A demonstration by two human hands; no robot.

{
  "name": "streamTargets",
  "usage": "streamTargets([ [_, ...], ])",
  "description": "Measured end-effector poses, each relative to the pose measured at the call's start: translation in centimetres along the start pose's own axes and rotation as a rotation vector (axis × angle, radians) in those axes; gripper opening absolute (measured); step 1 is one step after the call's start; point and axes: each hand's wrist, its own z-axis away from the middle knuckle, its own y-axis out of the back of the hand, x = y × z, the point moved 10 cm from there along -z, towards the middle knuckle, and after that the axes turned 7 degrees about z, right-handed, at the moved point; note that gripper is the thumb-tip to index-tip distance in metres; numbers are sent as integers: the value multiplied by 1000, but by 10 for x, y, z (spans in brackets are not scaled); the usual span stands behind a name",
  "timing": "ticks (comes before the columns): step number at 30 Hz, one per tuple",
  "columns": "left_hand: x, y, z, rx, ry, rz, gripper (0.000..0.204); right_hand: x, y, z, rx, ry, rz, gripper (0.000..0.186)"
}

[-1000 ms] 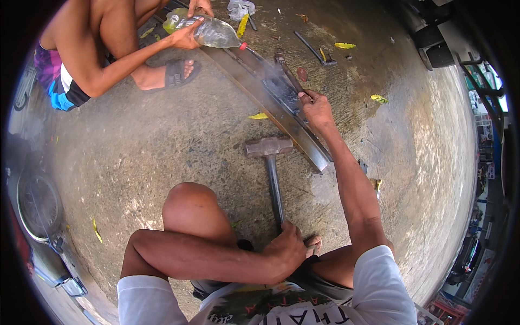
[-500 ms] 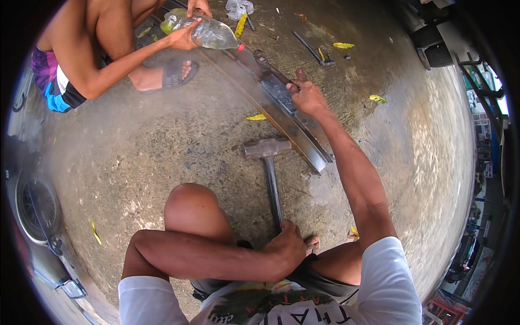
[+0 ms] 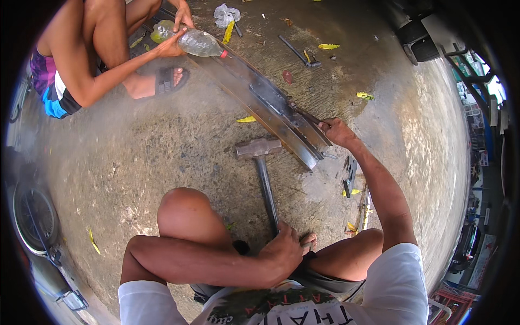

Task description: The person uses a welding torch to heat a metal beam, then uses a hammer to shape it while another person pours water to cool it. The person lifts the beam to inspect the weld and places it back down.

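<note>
My left hand (image 3: 279, 252) is closed on the sledgehammer handle (image 3: 266, 195) between my knees; its heavy head (image 3: 258, 147) lies on the concrete. Out to the right, my right hand (image 3: 336, 131) grips a dark hammer (image 3: 309, 115), its head at the right side of long rusty steel channels (image 3: 295, 149) lying diagonally. A narrow dark metal piece (image 3: 265, 105) rests along them, with haze around it. At the upper left, another person's hands (image 3: 174, 43) hold a clear plastic bottle (image 3: 199, 43) with a red cap, tipped toward the channels.
The crouching person's sandaled foot (image 3: 165, 81) is left of the channels. A plastic bag (image 3: 226, 15), a bent bar (image 3: 295, 51), leaves (image 3: 365, 96) and small metal pieces (image 3: 349, 176) lie on the concrete (image 3: 135, 151). A spoked wheel (image 3: 33, 216) stands at the left edge.
My right hand has moved down and right along the channels with the hammer. The bottle appears farther left, partly with the whole view shifting. My left hand stays on the sledgehammer handle.
</note>
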Motion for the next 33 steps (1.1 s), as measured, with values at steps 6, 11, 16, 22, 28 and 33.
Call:
streamTargets([
  [6,13,-11,0,-81,-70,6,45,3,29,17,-130,38,241,39],
  [11,4,-13,-6,-155,-85,38,52,-64,54,-4,-1,153,97,37],
  [16,-11,-21,-18,-157,-29,35,55,-124,44,-65,21,160,-107,39],
  [22,-27,-27,-28,-170,46,51,54,-115,15,-100,54,160,-138,46],
  [28,-22,-27,-39,-144,19,84,33,-25,4,-33,-177,125,12,44],
  [33,-13,-19,-40,-91,39,11,27,53,-1,37,-395,-118,-16,40],
])
